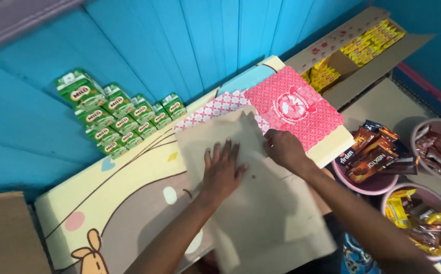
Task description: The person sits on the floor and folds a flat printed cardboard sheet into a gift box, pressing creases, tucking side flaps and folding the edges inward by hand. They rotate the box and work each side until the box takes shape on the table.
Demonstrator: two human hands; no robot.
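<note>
A person's left hand (222, 170) presses flat, fingers spread, on a beige paper sheet (261, 213) atop the cartoon-printed surface (129, 203), while the right hand (283, 148) apparently pinches its upper edge beside red patterned sheets (294, 106).

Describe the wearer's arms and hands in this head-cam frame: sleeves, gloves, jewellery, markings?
Both forearms are bare as far as the frame shows; no sleeve edge is in view. The left hand and right hand wear no gloves. No watch, bracelet or ring shows on either wrist or on the fingers. No tattoos, tape or markings can be made out, though the picture is slightly blurred.
</note>
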